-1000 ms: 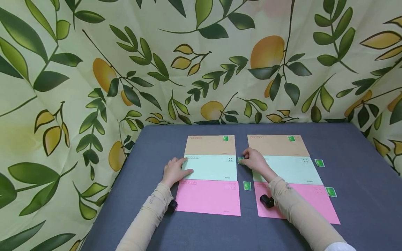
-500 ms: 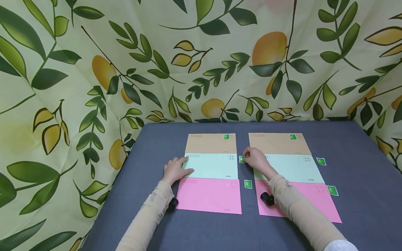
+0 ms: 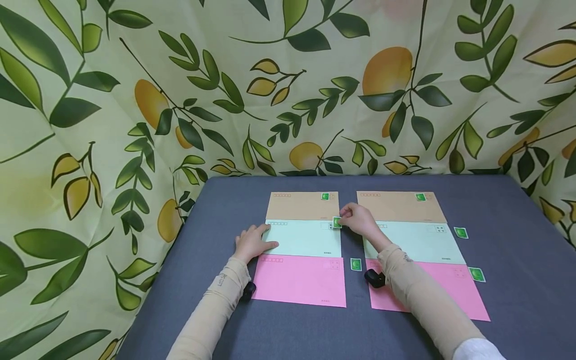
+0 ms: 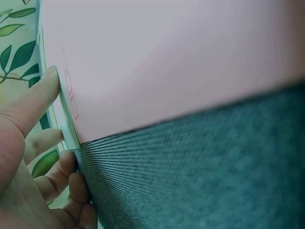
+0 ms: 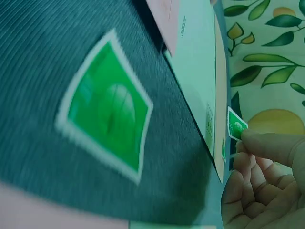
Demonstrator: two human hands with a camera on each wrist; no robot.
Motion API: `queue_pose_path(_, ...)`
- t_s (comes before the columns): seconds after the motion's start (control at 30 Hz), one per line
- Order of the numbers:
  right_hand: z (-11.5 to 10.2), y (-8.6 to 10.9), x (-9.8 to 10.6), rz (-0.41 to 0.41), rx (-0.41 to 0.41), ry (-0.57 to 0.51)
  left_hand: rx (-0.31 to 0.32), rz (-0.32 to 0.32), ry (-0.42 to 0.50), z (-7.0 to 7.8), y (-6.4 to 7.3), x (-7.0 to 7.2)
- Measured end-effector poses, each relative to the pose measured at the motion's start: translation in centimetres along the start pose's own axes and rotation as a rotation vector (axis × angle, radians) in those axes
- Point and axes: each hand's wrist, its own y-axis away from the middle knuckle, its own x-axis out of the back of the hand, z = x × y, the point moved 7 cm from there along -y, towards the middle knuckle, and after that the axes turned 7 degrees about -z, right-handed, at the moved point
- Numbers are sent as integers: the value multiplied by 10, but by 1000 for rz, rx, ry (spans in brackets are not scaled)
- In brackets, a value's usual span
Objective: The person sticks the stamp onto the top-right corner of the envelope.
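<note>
The right hand point(image 3: 359, 220) has its grip pinched on a small green stamp point(image 3: 337, 223), a flat paper rectangle with a white border, held at the far right corner of the left mint envelope point(image 3: 301, 241), partly over its printed squares; in the right wrist view the stamp stands apart from the paper. The left hand point(image 3: 253, 245) rests on that envelope's left end, its grip loose and spread, the thumb extended across the smooth sheet. Farther off lies the left tan envelope point(image 3: 294, 206), nearer the left pink envelope point(image 3: 299, 281), all thin oblongs making one column. To the right, a second column repeats the order: right tan envelope point(image 3: 391, 206), right mint envelope point(image 3: 416, 240) and right pink envelope point(image 3: 454, 287). Each tan one bears a green stamp at its far right. A loose stamp point(image 3: 356, 264) with a finely toothed white edge lies between the pink envelopes, and two more lie along the right column's right side. Dark, ribbed-looking fabric covers the bench point(image 3: 288, 335); a softly creased, leaf-printed cloth point(image 3: 270, 125) hangs behind.
</note>
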Motion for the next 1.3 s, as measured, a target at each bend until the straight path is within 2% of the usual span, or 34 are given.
queue_pose_path(0.43, -4, -24, -30, -50, -74, -64, 22, -19, -14, 2, -1, 1)
queue_pose_path(0.6, -3, -29, -35, -50, -91, -31, 41, -31, -35, 6, 0, 4)
queue_pose_path(0.87, -6, -22, -42, -34, -67, 92, 47, -52, -31, 6, 1, 1)
queue_pose_path(1.2, -14, -22, -47, -56, -61, 114, 44, -44, -39, 3, -2, 0)
queue_pose_path(1.3, -17, -20, -48, -56, -43, 158, 52, -47, -36, 4, -3, -2)
